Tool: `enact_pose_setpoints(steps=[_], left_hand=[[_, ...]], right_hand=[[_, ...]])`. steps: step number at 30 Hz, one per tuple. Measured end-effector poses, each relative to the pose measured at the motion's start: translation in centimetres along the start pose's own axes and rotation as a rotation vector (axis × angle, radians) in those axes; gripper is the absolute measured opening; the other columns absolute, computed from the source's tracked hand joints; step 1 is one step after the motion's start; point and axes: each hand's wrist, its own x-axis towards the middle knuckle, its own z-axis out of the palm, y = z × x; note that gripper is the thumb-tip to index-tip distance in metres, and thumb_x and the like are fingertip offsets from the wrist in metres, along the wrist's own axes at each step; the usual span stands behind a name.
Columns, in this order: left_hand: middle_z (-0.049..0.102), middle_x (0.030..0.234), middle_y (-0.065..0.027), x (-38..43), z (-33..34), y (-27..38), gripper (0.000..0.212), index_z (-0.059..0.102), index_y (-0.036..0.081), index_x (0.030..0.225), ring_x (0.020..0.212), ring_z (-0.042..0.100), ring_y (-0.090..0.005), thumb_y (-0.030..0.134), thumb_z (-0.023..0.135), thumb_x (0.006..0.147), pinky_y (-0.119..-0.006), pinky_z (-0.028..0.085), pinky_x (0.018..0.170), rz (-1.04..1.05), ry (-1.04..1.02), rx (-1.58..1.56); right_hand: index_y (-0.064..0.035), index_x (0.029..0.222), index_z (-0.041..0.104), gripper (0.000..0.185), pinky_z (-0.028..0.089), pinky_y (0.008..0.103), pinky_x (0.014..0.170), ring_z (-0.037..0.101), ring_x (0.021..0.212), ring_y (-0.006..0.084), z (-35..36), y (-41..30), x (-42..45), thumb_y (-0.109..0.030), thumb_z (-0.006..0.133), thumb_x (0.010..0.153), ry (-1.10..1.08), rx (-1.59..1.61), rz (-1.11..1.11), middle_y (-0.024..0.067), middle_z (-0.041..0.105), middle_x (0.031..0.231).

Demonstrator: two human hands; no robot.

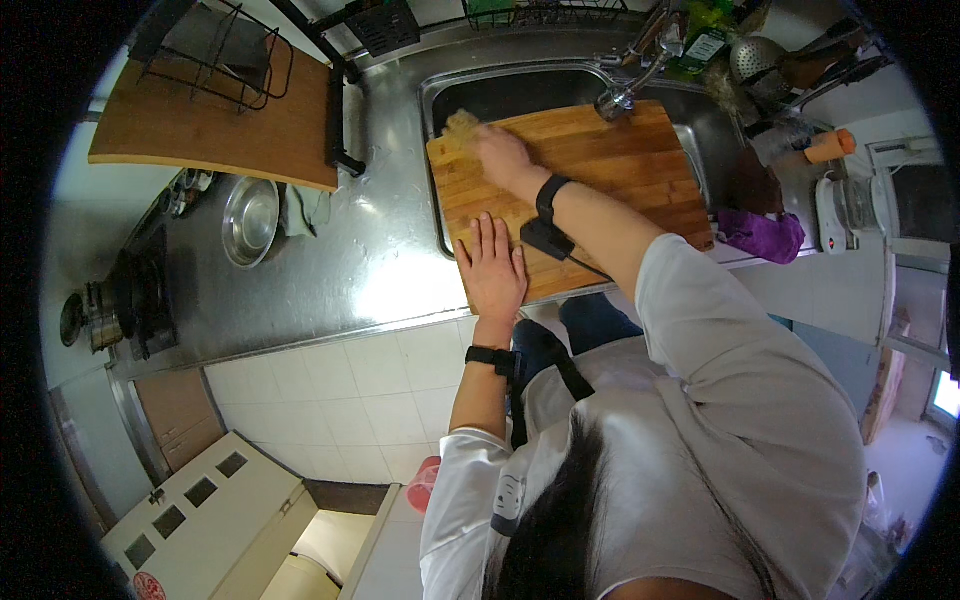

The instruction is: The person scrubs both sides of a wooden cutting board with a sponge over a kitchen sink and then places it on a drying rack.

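Note:
A wooden cutting board (pixel 600 157) lies across a stainless steel sink (pixel 487 94), with its surface looking wet. My left hand (pixel 493 268) rests flat near the board's front left corner, fingers spread, holding nothing. My right hand (pixel 506 154) grips a yellowish scrubber (pixel 461 127) at the board's far left corner; the hand is slightly blurred. A chrome faucet (pixel 616 101) reaches over the board's back edge. Both wrists wear black straps, and a small black device with a cable hangs by my right wrist above the board.
A steel bowl (pixel 251 222) and a pale cloth (pixel 306 210) sit on the steel counter (pixel 390 225) at left, near a wooden shelf (pixel 225 135) with a wire rack. A purple cloth (pixel 761 235) lies to the right of the board. A green bottle (pixel 703 46) stands behind the faucet.

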Motion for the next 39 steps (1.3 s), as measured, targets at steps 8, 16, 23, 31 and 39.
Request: enact_pose_setpoints(steps=[8, 16, 23, 31, 39], left_hand=[[0.039, 0.143, -0.0155, -0.4, 0.0, -0.9, 0.046, 0.040, 0.000, 0.135, 0.136, 0.029, -0.0302, 0.023, 0.042, 0.095, -0.050, 0.013, 0.114, -0.028, 0.025, -0.037], [0.040, 0.139, -0.0221, -0.6, -0.1, -1.3, 0.048, 0.036, -0.002, 0.136, 0.132, 0.032, -0.0380, 0.020, 0.039, 0.094, -0.053, 0.017, 0.111, -0.085, 0.132, -0.318], [0.040, 0.139, -0.0226, -1.0, 0.4, -2.3, 0.049, 0.033, -0.002, 0.139, 0.131, 0.033, -0.0397, 0.020, 0.038, 0.094, -0.050, 0.017, 0.112, -0.097, 0.194, -0.456], [0.042, 0.137, -0.0236, -0.7, 0.6, -1.6, 0.048, 0.036, -0.002, 0.137, 0.130, 0.035, -0.0407, 0.022, 0.036, 0.095, -0.051, 0.017, 0.112, -0.042, 0.191, -0.422], [0.044, 0.135, -0.0237, -0.8, 0.4, -1.6, 0.047, 0.038, -0.002, 0.136, 0.130, 0.036, -0.0403, 0.025, 0.035, 0.097, -0.052, 0.016, 0.111, -0.032, 0.185, -0.440]], right_hand=[[-0.0101, 0.115, 0.064, 0.048, 0.043, 0.0379, 0.097, 0.051, 0.116, 0.0323, -0.3, 2.1, -7.8, 0.004, 0.055, 0.071, -0.028, 0.325, -0.189, 0.0137, 0.053, 0.129], [-0.0029, 0.109, 0.064, 0.030, 0.045, 0.0410, 0.094, 0.052, 0.116, 0.0319, -3.2, 12.3, -11.4, -0.006, 0.059, 0.080, 0.240, -0.313, 0.386, 0.0220, 0.053, 0.126], [-0.0113, 0.111, 0.066, 0.035, 0.042, 0.0420, 0.096, 0.053, 0.112, 0.0344, 1.3, -2.1, -18.2, -0.006, 0.052, 0.079, 0.363, 0.094, -0.120, 0.0170, 0.057, 0.120], [-0.0077, 0.121, 0.058, 0.048, 0.041, 0.0428, 0.098, 0.047, 0.117, 0.0354, -4.8, 8.2, -25.3, -0.003, 0.060, 0.073, 0.294, -0.126, 0.525, 0.0195, 0.050, 0.127], [-0.0046, 0.107, 0.065, 0.037, 0.042, 0.0429, 0.095, 0.049, 0.113, 0.0341, 0.8, -3.3, -24.3, 0.000, 0.057, 0.071, 0.268, 0.106, -0.040, 0.0166, 0.054, 0.121]])
